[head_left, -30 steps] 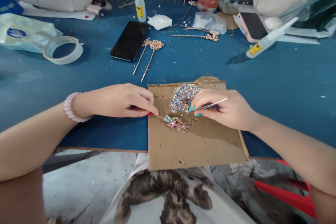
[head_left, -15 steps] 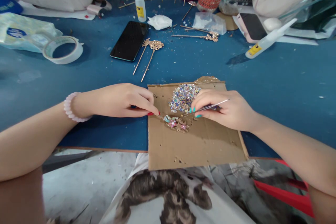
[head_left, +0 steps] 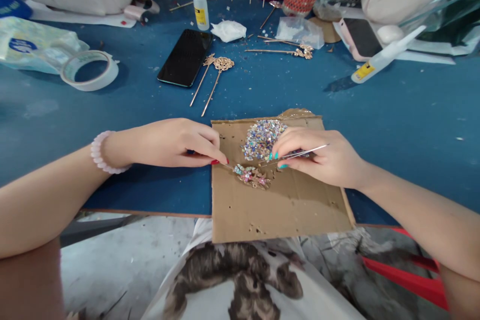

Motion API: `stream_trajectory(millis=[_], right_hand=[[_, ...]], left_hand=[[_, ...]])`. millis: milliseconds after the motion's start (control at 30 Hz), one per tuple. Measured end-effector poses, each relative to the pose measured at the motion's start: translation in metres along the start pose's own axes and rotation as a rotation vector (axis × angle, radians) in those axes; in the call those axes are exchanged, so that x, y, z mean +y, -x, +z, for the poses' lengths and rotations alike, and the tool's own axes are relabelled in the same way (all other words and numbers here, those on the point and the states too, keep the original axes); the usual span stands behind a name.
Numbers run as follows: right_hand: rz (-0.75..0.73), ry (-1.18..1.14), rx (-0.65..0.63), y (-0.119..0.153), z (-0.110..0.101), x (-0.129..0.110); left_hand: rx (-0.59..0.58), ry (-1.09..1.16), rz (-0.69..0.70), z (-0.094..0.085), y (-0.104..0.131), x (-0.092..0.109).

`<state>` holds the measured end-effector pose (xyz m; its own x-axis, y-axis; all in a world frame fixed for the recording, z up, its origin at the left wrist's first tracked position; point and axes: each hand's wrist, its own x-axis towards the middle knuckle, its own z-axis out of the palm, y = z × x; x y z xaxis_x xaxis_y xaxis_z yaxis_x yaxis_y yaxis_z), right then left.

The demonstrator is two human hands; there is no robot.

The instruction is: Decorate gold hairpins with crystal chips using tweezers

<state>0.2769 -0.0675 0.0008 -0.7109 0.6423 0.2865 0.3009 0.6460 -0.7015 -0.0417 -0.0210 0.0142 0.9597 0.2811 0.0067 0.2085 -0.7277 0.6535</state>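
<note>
My left hand [head_left: 187, 144] pinches the thin metal stem of a hairpin. The hairpin's ornamental head [head_left: 252, 177], set with pink and pale blue stones, lies over a piece of cardboard [head_left: 277, 215]. In my right hand [head_left: 318, 155] is a pair of tweezers [head_left: 307, 152], gripped between thumb and fingers. Their tips point left, just above the hairpin's head; whether a stone is between them is too small to tell. A pile of glittering rhinestones [head_left: 262, 137] spreads on the cardboard beside my right fingertips.
Two bare metal hairpins [head_left: 217, 77] lie near a black phone [head_left: 185, 57]. Behind stand a glue bottle [head_left: 200, 2] and a crumpled white tissue [head_left: 229, 31]. Another glue bottle [head_left: 382, 57] leans at the right, and a tape roll [head_left: 90, 71] rests at the left.
The tweezers' arms look slightly further apart than before. Both hands and the hairpin stay almost in the same place.
</note>
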Motion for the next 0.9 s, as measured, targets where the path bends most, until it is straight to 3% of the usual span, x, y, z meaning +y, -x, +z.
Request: stream_trajectory(millis=[900], right_hand=[[-0.012,0.009,-0.001,-0.0004,-0.0001,-0.0005]], left_hand=[[-0.012,-0.007,0.005,0.0006,0.0003,-0.0016]])
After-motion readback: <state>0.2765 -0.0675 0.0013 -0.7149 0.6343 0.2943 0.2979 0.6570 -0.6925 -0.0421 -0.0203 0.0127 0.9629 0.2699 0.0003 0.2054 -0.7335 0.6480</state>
